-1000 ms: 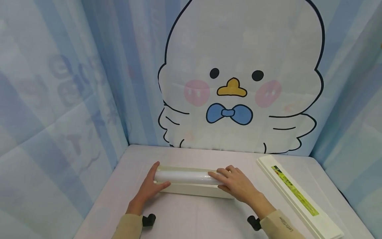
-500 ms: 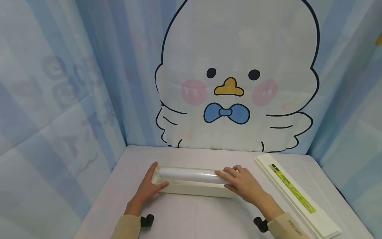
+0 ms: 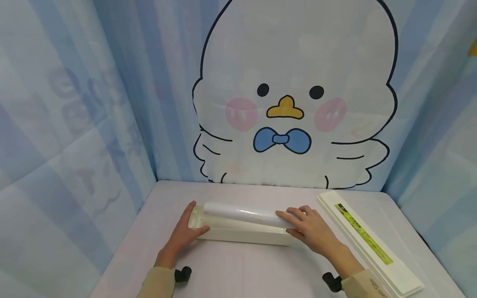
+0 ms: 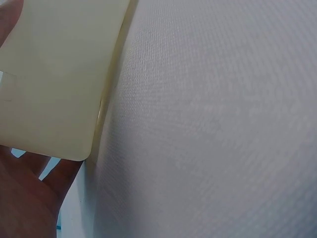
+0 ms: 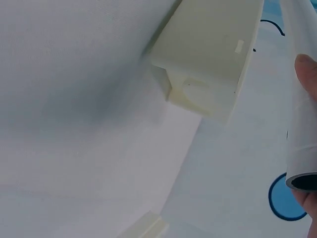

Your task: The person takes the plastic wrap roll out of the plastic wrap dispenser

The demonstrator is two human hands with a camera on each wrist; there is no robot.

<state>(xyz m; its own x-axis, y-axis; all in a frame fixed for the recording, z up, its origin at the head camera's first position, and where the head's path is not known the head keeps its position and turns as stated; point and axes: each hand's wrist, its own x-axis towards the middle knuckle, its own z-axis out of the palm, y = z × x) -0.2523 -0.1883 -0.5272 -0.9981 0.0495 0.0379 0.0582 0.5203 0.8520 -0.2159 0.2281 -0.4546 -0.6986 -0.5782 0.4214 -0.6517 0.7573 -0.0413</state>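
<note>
A long cream box (image 3: 246, 237), open at the top, lies across the table. My left hand (image 3: 180, 234) grips its left end, thumb at the front wall and fingers at the back; the left wrist view shows the box end (image 4: 54, 84) close up. In my right hand (image 3: 313, 234) is a shiny white roll of plastic wrap (image 3: 242, 212), held near its right end. The roll slants over the box, its left end raised and set toward the back wall. Its hollow core end (image 5: 304, 182) shows in the right wrist view, beside the box's right end (image 5: 213, 54).
To the right, a long cream lid-like piece (image 3: 365, 240) with a yellow-green label lies at an angle on the white-covered table (image 3: 253, 269). A curtain (image 3: 283, 165) with a cartoon bird hangs behind, and blue-and-white curtains (image 3: 74, 165) close in both sides.
The roll has lifted out of the box and shifted right with my right hand, its left end tilting up and back. My left hand has stayed on the box's left end.
</note>
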